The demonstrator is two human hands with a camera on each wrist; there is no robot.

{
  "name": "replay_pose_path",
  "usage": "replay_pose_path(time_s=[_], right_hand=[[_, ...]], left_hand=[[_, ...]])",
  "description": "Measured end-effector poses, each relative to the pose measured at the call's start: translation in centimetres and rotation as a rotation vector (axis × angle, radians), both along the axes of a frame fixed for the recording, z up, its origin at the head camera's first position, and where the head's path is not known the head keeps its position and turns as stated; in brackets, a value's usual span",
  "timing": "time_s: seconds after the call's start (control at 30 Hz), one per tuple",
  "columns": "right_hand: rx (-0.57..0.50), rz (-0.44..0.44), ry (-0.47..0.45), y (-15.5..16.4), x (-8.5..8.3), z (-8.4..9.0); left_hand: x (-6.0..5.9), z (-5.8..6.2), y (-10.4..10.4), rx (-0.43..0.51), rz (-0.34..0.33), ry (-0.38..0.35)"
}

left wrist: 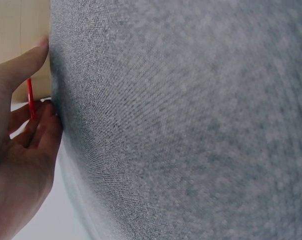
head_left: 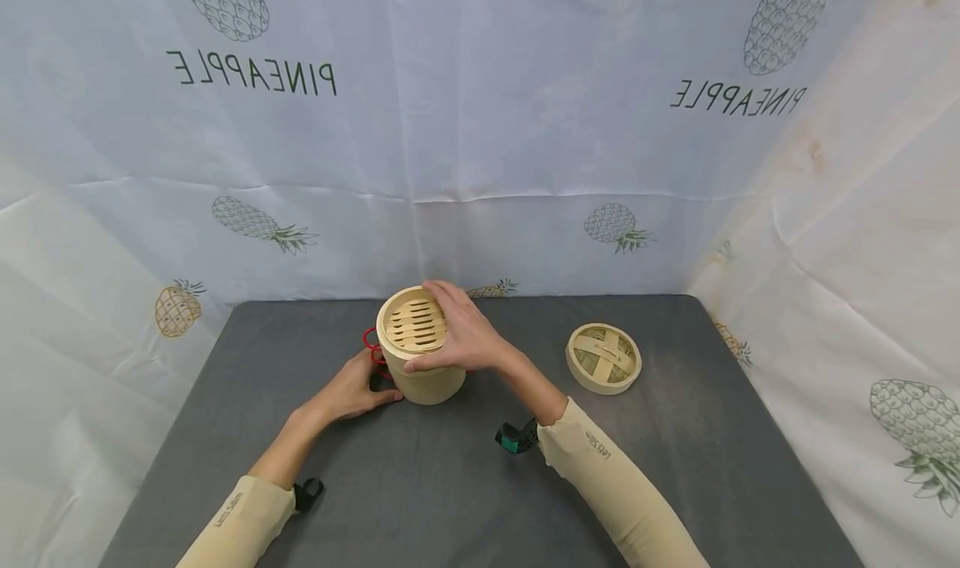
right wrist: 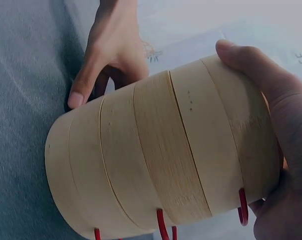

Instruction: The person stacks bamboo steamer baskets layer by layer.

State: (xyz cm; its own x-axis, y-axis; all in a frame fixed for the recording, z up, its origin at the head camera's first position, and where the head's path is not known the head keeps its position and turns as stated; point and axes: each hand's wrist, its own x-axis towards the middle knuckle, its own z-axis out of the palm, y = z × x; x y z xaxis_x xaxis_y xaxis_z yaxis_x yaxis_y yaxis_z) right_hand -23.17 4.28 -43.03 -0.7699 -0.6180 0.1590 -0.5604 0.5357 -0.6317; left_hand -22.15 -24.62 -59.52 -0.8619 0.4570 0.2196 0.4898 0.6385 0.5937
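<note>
A stack of round bamboo steamer baskets [head_left: 429,384] stands at the back of the table, left of its middle. Slots run across the top basket's floor [head_left: 414,326], and red handles [right wrist: 163,225] stick out from the sides. My right hand [head_left: 468,334] grips the top basket, thumb on the near side and fingers over the far rim. Low on the left, my left hand [head_left: 352,391] holds the bottom of the stack between thumb and fingers. In the left wrist view its thumb [left wrist: 28,65] lies on the bamboo wall, near a red handle [left wrist: 30,97]; the fingertips are partly hidden.
A woven bamboo lid [head_left: 603,358] lies on the dark grey table [head_left: 420,501], to the right of the stack. Behind the table hangs a white curtain [head_left: 510,151] printed with pineapples. Both forearms reach in from the near edge.
</note>
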Motion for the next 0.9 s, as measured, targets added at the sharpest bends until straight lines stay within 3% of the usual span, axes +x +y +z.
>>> replay_pose_path(time_s=[0.3,0.53,0.67,0.77,0.9], right_hand=[[-0.01,-0.013,-0.001,-0.1,0.1,0.0],[-0.018,-0.013,-0.005,-0.2,0.2,0.0],[-0.003,-0.005,-0.004,-0.2,0.2,-0.1],[-0.009,-0.009,-0.006,-0.1,0.2,0.0],[-0.026,-0.011,-0.019,0.1,0.3,0.2]], left_hand=[[1.2,2.2,0.7,0.109,-0.054,0.068],[1.2,2.4,0.6,0.056,-0.05,0.068],[2.6,4.5,1.4,0.073,-0.052,0.055],[3.0,5.3,1.8,0.089,-0.056,0.053],[2.6,5.0,1.8,0.103,-0.064,0.054]])
